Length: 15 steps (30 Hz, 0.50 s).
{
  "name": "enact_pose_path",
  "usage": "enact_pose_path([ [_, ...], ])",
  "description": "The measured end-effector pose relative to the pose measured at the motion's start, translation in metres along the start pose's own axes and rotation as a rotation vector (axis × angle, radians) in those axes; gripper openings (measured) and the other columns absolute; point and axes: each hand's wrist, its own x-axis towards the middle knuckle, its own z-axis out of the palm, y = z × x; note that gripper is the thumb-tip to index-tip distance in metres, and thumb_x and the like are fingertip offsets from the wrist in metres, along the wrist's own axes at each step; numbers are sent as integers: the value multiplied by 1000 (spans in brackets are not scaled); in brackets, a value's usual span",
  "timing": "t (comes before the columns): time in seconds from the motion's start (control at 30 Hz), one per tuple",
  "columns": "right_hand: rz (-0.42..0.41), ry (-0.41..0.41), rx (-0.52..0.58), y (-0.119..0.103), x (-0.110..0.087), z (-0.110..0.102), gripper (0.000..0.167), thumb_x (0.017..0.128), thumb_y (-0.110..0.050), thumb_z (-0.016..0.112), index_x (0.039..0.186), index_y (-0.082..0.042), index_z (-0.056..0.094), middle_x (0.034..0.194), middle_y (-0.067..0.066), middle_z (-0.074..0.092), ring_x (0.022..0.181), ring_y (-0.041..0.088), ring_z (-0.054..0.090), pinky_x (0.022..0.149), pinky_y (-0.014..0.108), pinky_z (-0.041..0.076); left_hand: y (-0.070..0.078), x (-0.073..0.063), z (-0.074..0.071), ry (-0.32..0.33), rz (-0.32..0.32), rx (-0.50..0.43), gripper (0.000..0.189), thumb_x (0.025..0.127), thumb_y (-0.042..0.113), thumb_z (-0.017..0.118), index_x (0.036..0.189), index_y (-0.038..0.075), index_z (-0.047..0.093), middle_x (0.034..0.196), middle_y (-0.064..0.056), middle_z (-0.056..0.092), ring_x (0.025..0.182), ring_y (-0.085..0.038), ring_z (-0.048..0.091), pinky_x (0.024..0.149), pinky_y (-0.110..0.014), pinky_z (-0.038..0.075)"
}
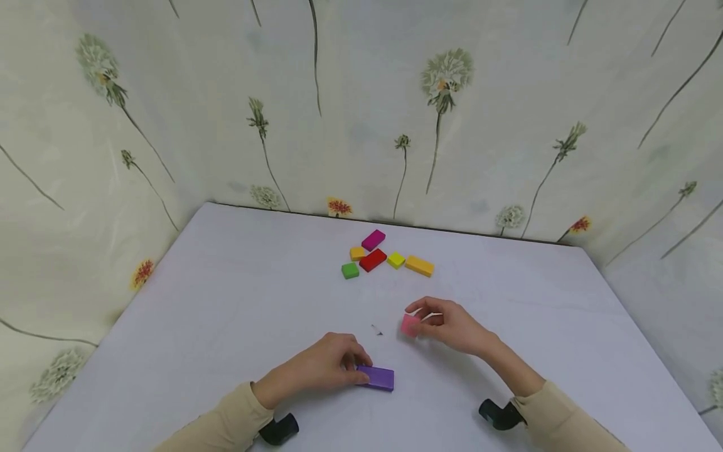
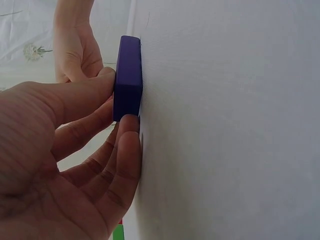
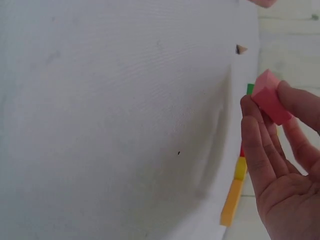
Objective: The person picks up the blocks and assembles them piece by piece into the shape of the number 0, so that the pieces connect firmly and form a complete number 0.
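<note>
purple block under the left hand, pink block in the right hand

from where i stand, the hands are each gripping 1 block. the left hand pinches the purple block by its left end, thumb against it and fingertips round the far edge; the block lies flat, on the worktop or barely over it, i can't tell which. the right hand has the pink block between thumb and fingertips, held up just above the worktop. the pink block is farther from the person than the purple block and a bit to its right, the 2 near each other but apart. a small scrap lies left of the pink block; i can't tell what it is.

farther back sit 6 more blocks in a loose cluster: a magenta block at the rear, a small orange block beside a red block, a green block at the front left, then a yellow block and a long orange block to the right. behind the worktop hangs a dandelion-print cloth.
</note>
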Motion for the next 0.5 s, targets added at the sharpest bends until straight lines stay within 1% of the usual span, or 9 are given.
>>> enact_pose_path([
  [0.13,13,-7,-3,-1,-2,2,31,92,-15,69,121,-6,61,105,8,63,94,21,67,80,27,54,-1,1,-1,4,8,1,19,86,17,77,103,10,75,88,7,61,73,-2,54,67,-20,48],
  [0.23,24,-11,-25,0,-3,5,29,92,-16,69,120,-9,62,105,6,64,93,21,65,79,27,53,-1,1,-1,4,12,0,19,86,16,77,103,10,75,88,7,61,73,-2,54,67,-20,48],
  [0.4,10,-23,-71,-1,-7,10,26,91,-19,71,115,-11,64,98,2,65,92,22,62,79,26,52,-1,1,0,4,13,1,18,86,16,77,103,9,75,88,6,61,73,-2,54,67,-20,47],
  [0.5,2,-33,-66,-3,-10,15,30,90,-19,72,117,-10,63,96,1,65,90,21,63,80,25,52,-2,0,0,3,16,4,18,86,16,77,103,10,75,87,6,61,73,-2,54,67,-20,47],
])
